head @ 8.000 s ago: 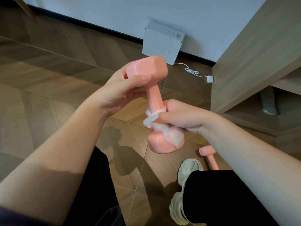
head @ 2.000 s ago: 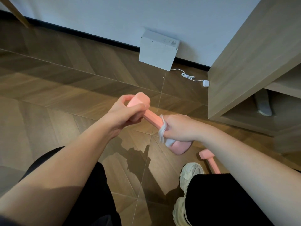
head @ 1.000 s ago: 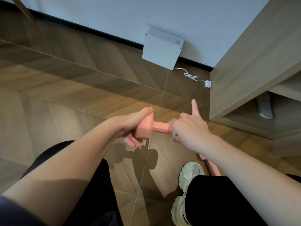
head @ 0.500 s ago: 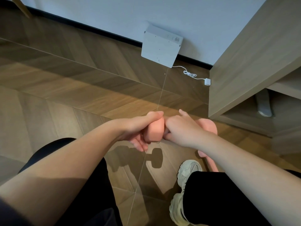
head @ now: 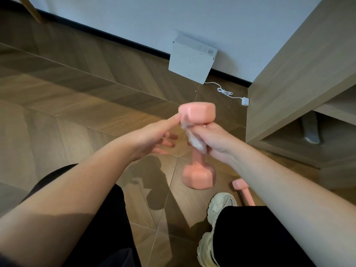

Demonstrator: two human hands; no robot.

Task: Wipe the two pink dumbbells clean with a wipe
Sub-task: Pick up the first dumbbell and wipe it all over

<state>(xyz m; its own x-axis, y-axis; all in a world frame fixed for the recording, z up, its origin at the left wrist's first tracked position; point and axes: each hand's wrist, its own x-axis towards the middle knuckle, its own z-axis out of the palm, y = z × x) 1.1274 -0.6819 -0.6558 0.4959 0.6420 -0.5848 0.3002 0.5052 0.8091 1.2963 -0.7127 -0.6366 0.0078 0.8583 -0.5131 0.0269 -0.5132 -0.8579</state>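
A pink dumbbell stands upright in the air above the floor. My right hand grips its handle just under the top head, with a white wipe bunched between palm and handle. My left hand is beside it with fingers stretched out; one fingertip touches the left edge of the top head. The second pink dumbbell lies on the floor by my right shoe, partly hidden behind my right forearm.
A white flat box leans against the wall, with a white cable and plug trailing right. A wooden cabinet stands at the right, a grey object on its lower shelf. My shoe and black-trousered legs fill the foreground.
The dumbbell has turned from lying level to upright. My left hand has let go of its end and spread its fingers. My right hand now holds it alone.
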